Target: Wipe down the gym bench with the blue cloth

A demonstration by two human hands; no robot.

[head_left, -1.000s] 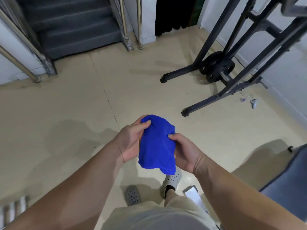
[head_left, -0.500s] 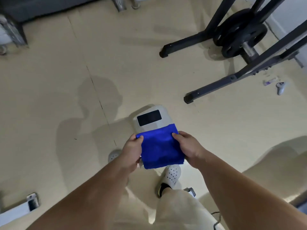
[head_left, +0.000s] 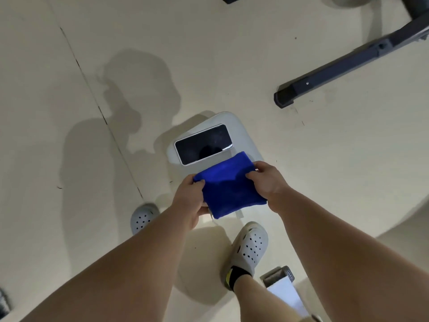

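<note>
A folded blue cloth [head_left: 228, 189] is stretched between my two hands above the floor. My left hand [head_left: 189, 197] pinches its left edge with thumb on top. My right hand [head_left: 267, 180] grips its right edge, fingers curled over the fold. Below the cloth lies a white device with a dark screen [head_left: 204, 144], partly covered by the cloth. No padded bench surface shows in this view.
A black metal frame foot [head_left: 348, 66] runs across the upper right floor. My two feet in white perforated clogs [head_left: 251, 244] stand below the device. A white bar end [head_left: 282, 283] sits at the lower right. Pale floor spreads to the left.
The view has tilted further down toward the floor. The cloth went from bunched up to a flat fold held at both edges over the white device.
</note>
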